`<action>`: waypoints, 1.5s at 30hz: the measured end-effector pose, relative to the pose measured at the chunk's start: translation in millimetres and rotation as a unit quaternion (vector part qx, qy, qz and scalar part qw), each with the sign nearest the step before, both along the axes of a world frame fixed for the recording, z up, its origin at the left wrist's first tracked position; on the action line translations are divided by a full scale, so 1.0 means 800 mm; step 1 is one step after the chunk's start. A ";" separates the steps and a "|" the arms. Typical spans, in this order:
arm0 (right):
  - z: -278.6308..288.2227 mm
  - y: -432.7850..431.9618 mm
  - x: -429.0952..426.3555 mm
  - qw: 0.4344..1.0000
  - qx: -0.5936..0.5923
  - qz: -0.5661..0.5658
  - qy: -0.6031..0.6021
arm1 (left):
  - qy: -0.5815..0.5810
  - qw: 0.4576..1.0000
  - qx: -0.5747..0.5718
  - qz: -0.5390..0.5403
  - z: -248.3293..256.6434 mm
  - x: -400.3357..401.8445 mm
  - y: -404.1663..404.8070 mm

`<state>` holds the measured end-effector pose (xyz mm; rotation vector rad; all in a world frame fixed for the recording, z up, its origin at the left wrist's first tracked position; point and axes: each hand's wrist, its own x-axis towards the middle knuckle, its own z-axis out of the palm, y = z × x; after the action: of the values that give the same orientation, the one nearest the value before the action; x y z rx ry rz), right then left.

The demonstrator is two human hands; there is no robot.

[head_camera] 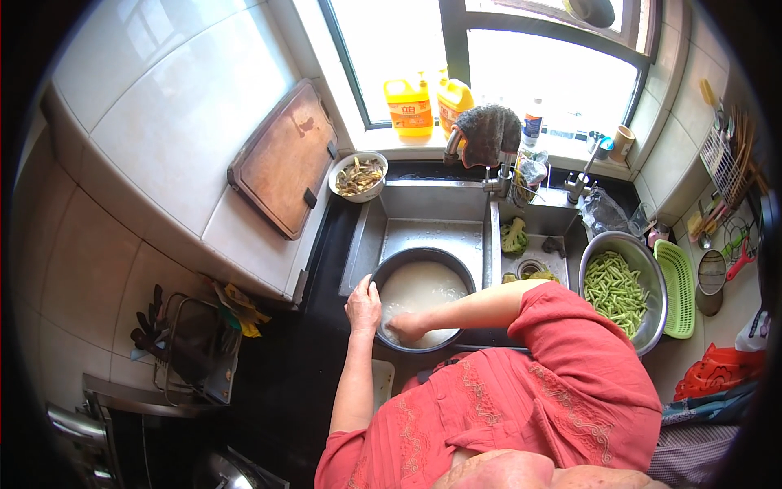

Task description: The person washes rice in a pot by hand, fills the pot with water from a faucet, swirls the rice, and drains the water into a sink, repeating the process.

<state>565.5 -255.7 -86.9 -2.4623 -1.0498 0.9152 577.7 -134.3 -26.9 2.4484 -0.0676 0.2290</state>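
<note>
A dark round cooking pot [469, 274] stands at the front edge of the steel double sink [434, 231], partly over the left basin. Cloudy whitish water [421, 284] fills much of it. My left hand [364, 304] grips the pot's left rim, thumb along the edge. My right hand [408, 327] dips into the water near the left front wall; its fingers are under the surface, so whether they hold anything is hidden. What lies at the bottom of the pot cannot be made out.
A steel bowl of cut green beans [617, 293] stands right, beside a green plastic basket [675, 290]. The right basin holds a green vegetable piece [514, 236]. A cloth [489, 134] drapes the faucet. Left are a white bowl [360, 194] and a cutting board [287, 162].
</note>
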 end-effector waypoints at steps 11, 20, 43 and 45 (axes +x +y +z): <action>0.007 -0.050 0.058 0.978 -0.173 -0.024 -0.114 | -0.001 1.000 -0.005 -0.008 -0.003 0.003 -0.005; -0.003 -0.097 0.019 0.984 -0.129 0.120 -0.014 | -0.011 1.000 0.003 -0.002 -0.003 0.001 -0.001; 0.013 -0.010 -0.010 0.990 -0.066 -0.016 -0.124 | -0.005 1.000 0.001 0.005 -0.003 0.002 -0.001; 0.014 -0.016 -0.009 0.976 -0.087 -0.018 -0.199 | -0.006 1.000 0.003 0.002 -0.003 0.003 -0.004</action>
<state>558.6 -268.7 -76.1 -2.8813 -1.0784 0.5317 579.9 -137.2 -29.6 2.4537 -0.0691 0.2468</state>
